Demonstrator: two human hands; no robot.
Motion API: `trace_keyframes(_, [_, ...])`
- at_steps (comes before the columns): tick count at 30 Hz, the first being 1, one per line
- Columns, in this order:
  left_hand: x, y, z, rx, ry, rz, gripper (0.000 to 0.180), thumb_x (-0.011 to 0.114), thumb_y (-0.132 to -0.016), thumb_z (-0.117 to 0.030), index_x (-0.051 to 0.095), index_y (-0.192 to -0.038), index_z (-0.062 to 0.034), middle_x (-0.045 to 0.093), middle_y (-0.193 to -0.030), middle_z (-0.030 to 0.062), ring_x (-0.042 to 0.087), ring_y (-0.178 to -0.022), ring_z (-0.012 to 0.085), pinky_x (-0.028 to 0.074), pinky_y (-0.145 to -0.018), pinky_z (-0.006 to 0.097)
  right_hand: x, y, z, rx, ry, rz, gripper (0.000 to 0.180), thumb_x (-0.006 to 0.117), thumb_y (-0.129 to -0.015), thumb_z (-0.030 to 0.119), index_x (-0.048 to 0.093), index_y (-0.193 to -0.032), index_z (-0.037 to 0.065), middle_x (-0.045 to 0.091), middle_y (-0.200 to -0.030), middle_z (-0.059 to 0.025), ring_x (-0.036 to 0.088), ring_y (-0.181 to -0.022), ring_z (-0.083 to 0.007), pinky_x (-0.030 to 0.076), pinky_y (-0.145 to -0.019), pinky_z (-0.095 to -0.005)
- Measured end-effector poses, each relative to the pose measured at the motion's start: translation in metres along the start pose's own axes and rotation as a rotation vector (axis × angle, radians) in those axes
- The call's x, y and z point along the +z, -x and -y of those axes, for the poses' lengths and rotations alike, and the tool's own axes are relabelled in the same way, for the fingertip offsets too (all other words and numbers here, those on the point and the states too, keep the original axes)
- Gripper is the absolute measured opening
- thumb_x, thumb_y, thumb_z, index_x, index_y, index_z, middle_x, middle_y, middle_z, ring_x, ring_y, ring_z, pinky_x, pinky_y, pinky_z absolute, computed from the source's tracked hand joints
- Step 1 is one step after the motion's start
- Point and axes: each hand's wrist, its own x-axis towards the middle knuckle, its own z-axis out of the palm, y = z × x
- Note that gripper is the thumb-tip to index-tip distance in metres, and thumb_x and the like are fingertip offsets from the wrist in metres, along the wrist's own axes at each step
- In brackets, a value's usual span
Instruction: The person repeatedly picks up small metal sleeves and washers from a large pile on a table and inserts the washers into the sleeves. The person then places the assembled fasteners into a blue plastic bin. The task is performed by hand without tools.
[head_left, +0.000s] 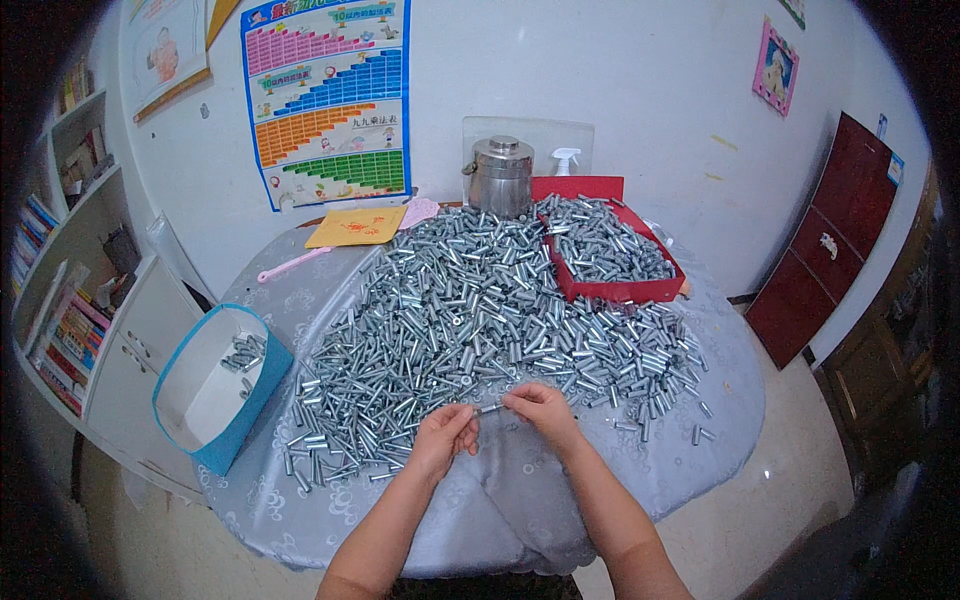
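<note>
Between my two hands, over the near edge of a large heap of silvery metal pieces (440,290), a small metal bolt-like piece (490,408) lies level. My left hand (449,436) pinches its left end with fingers curled. At its right end, my right hand (540,410) grips with thumb and fingertips. The piece may be a bolt in a sleeve; it is too small to be sure. Slim rods or bolts lie mostly on the heap's left side, and thicker tube-like sleeves mostly on its right.
A blue-rimmed fabric bin (225,400) at the left holds several metal pieces. At the back right, a red box (625,292) is full of similar pieces. Behind the heap stand a steel canister (502,180), a spray bottle (566,163), a yellow packet (355,227) and a pink-handled fan (293,264).
</note>
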Motion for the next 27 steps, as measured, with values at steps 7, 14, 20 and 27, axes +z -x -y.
trace_keyframes(7, [-0.005, -0.002, 0.002, -0.032, 0.083, -0.029, 0.017, 0.051, -0.087, -0.016, 0.056, -0.089, -0.0006, 0.055, -0.069, 0.0043, 0.049, -0.052, 0.0110, 0.046, -0.048, 0.027, 0.013, 0.003, 0.000, -0.210, 0.114, -0.010, 0.021, 0.064, -0.077, 0.017, 0.064, -0.091, 0.001, 0.062, -0.080, -0.0027, 0.054, -0.072, -0.0070, 0.041, -0.064, -0.0204])
trace_keyframes(14, [-0.005, 0.000, -0.007, 0.079, 0.093, -0.052, 0.017, 0.051, -0.087, -0.018, 0.056, -0.091, -0.0012, 0.056, -0.071, 0.0040, 0.050, -0.052, 0.0109, 0.047, -0.049, 0.027, 0.008, 0.000, 0.006, -0.400, 0.446, -0.254, 0.018, 0.058, -0.079, 0.018, 0.065, -0.093, 0.008, 0.060, -0.079, -0.0071, 0.055, -0.070, -0.0191, 0.042, -0.067, -0.0284])
trace_keyframes(20, [-0.009, -0.003, -0.011, 0.090, 0.147, -0.092, 0.016, 0.051, -0.087, -0.017, 0.056, -0.092, -0.0025, 0.057, -0.071, 0.0037, 0.051, -0.052, 0.0102, 0.048, -0.049, 0.027, -0.008, -0.011, -0.009, -0.564, 0.943, -0.213, 0.018, 0.059, -0.075, 0.016, 0.065, -0.090, 0.009, 0.059, -0.084, -0.0086, 0.053, -0.082, -0.0262, 0.041, -0.071, -0.0349])
trace_keyframes(27, [-0.010, -0.002, -0.008, 0.096, 0.156, -0.064, 0.015, 0.052, -0.087, -0.016, 0.055, -0.092, -0.0024, 0.057, -0.072, 0.0041, 0.052, -0.054, 0.0107, 0.048, -0.049, 0.027, -0.003, -0.013, -0.004, -0.492, 1.129, -0.115, 0.018, 0.063, -0.071, 0.019, 0.064, -0.087, 0.010, 0.057, -0.082, -0.0068, 0.052, -0.084, -0.0256, 0.038, -0.074, -0.0371])
